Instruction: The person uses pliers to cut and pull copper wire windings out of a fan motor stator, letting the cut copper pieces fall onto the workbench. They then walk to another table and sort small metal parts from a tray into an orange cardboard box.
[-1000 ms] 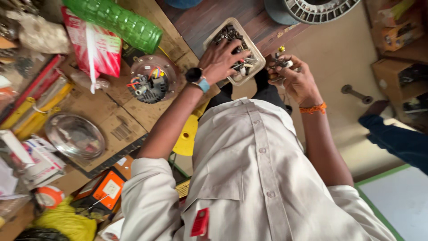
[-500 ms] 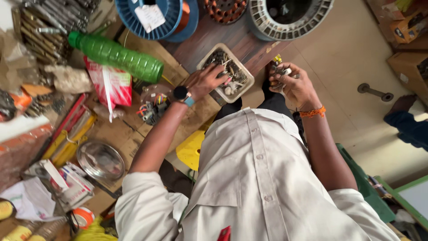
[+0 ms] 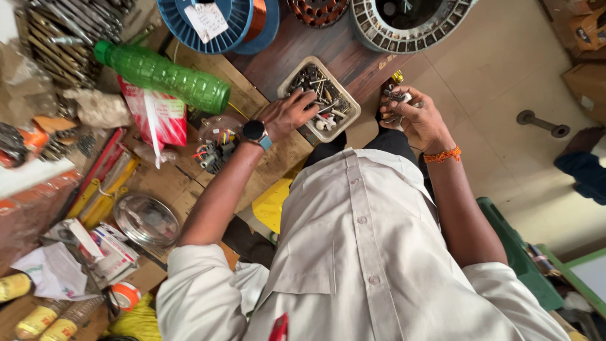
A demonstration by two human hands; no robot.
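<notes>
Landmark is the parts tray [image 3: 349,108], a shallow beige plastic box of screws, bolts and small metal bits sitting on the dark wooden board. Nearest the camera: the person's pale button shirt [image 3: 353,252] fills the lower frame, both arms reaching away from it toward the tray. Left hand [image 3: 287,113], smartwatch [image 3: 255,131] on the wrist, lies on the tray's near-left corner with fingers dipped into the hardware, curled as if sorting or pinching a piece; whether anything is actually pinched cannot be told, the fingertips are buried among the parts. Right hand [image 3: 413,117], orange thread at the wrist, is just right of the tray, held off the board over the tiled floor, cupped and closed around a small bunch of screws and metal pieces [image 3: 394,98] — likely held palm-up so picked pieces stay gathered. Left of the tray: a clear round lid with coloured wire scraps [image 3: 214,148], then a red-and-white packet [image 3: 158,117] and a green plastic bottle [image 3: 161,76] lying on its side. Nearer-left of the tray, well apart: a steel plate [image 3: 146,220] on cardboard. Beyond the tray: a blue wire spool with copper winding [image 3: 218,22] and a round motor stator [image 3: 410,19], parked at the bench's far edge, out of the hands' way.
</notes>
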